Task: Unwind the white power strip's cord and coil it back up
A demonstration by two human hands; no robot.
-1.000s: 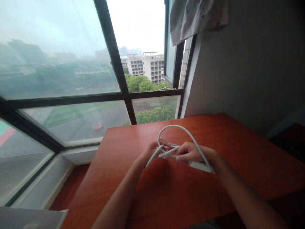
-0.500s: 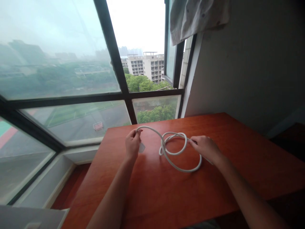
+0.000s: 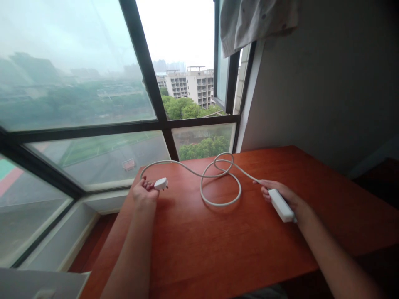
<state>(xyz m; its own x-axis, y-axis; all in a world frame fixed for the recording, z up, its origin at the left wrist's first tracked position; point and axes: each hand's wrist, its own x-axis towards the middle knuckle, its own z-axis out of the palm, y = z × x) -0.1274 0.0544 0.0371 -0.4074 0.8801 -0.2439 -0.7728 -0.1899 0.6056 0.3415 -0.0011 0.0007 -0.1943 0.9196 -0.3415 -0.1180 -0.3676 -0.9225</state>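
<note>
A white cable [image 3: 218, 204] is laid in a loose loop on the red-brown table [image 3: 218, 253]. Its plug [image 3: 161, 183] is pinched in the closed left hand [image 3: 144, 193] at the table's window-side edge. Its socket block [image 3: 281, 204] is gripped in the closed right hand [image 3: 294, 201].

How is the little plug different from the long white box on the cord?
The plug is small and rounded; the box is long and flat-sided. The plug sits in the left hand, the box in the right hand. Both are white and joined by one cord.
</note>
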